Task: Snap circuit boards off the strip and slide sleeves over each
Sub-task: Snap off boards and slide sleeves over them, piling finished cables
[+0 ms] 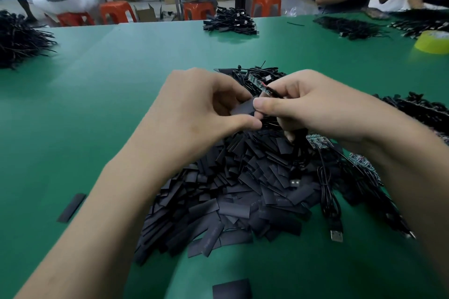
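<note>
A flat black plastic sleeve (243,109) is held in the air above the middle of the green counter (121,80). The left hand (199,109) has its grip clenched on it, thumb below and curled fingers above. The right hand (313,109) meets it from the other side. Its thumb tip touches the sleeve's right end, and its grip is closed around a narrow green circuit board (263,90) with a red wire and a black cable. The board's near end sits at the sleeve's mouth; whether it has gone in cannot be told.

Directly beneath the hands lies a heap of loose black sleeves (230,189). Just right of it are coiled black USB cables (336,223) and green strips of joined boards (318,141). A single stray sleeve (71,207) lies apart on the left, and a yellow tape roll (432,42) sits far right.
</note>
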